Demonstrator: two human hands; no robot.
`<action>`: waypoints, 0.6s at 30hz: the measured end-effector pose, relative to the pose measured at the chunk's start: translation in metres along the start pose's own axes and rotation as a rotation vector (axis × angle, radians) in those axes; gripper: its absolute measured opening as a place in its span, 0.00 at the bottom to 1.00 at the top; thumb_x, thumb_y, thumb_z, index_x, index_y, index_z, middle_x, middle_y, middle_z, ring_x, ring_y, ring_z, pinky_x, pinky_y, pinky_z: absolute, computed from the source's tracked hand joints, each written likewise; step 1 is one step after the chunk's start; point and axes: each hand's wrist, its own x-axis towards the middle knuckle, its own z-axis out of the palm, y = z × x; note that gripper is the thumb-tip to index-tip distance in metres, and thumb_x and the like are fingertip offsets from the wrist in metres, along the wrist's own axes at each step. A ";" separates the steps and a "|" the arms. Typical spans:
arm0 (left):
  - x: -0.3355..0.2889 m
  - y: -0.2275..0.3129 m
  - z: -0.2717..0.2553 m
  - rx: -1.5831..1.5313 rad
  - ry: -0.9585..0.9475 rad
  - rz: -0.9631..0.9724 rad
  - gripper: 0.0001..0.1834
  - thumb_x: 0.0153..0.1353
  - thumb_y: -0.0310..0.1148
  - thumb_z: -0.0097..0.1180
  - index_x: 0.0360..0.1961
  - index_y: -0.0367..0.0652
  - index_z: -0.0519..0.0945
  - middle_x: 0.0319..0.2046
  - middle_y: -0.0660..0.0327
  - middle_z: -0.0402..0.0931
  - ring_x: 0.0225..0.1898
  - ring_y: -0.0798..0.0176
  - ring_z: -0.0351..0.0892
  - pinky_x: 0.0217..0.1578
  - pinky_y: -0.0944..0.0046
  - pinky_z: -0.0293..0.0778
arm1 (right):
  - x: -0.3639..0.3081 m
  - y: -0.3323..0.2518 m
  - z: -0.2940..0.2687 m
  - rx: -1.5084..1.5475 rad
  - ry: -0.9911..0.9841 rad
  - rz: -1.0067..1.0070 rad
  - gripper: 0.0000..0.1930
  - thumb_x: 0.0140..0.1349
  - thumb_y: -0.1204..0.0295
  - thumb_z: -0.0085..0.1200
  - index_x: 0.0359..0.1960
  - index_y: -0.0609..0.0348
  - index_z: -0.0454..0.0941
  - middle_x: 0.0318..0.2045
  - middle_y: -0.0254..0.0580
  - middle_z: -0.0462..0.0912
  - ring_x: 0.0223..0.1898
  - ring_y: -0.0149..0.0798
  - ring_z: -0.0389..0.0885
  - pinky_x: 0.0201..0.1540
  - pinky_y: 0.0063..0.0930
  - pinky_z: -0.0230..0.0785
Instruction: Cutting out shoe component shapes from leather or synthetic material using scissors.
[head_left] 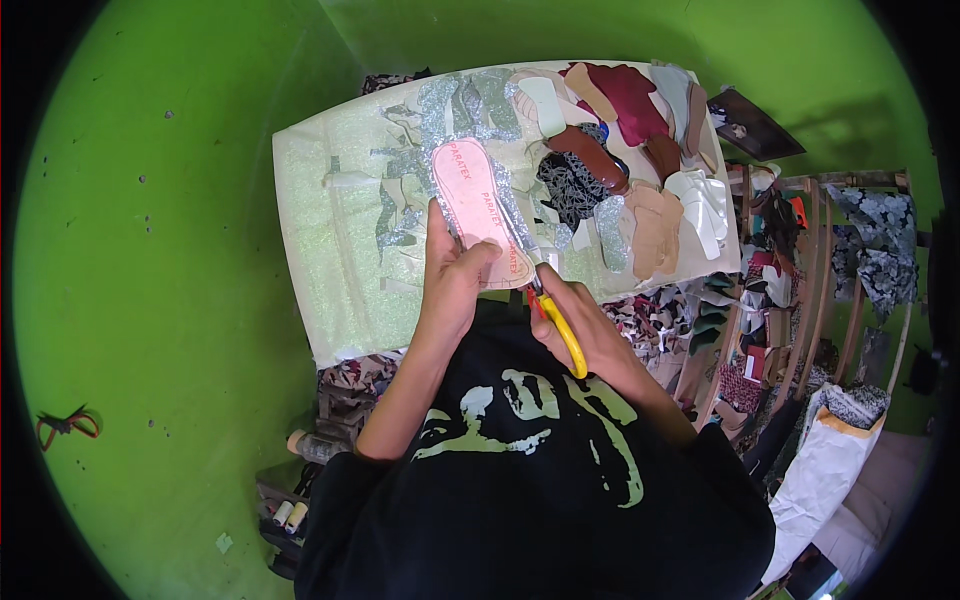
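A pink insole-shaped piece (465,190) with printed red lettering lies across my left hand (458,275), the thumb pressed on its face and the fingers beneath. Glittery silvery material shows along its right edge. My right hand (578,318) is wrapped around yellow-handled scissors (563,335), whose blades are at the lower right edge of the piece. How far the blades are apart is hard to make out. Both hands are above the near side of a table (335,250) covered with pale sheeting.
Glittery offcuts (400,200) lie mid-table. To the right are a brown sole-shaped piece (590,158), dark shredded scraps (572,195), tan pieces (655,230), white pieces (700,205) and maroon material (625,100). A slatted wooden rack (815,270) with material scraps stands at right, near a white sack (825,475).
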 end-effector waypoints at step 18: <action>0.005 0.006 0.000 0.542 0.044 0.435 0.14 0.70 0.26 0.51 0.51 0.33 0.65 0.44 0.54 0.75 0.44 0.70 0.74 0.44 0.69 0.73 | 0.001 -0.005 -0.012 0.094 -0.187 0.016 0.39 0.65 0.35 0.42 0.53 0.65 0.65 0.32 0.50 0.76 0.35 0.53 0.76 0.47 0.40 0.67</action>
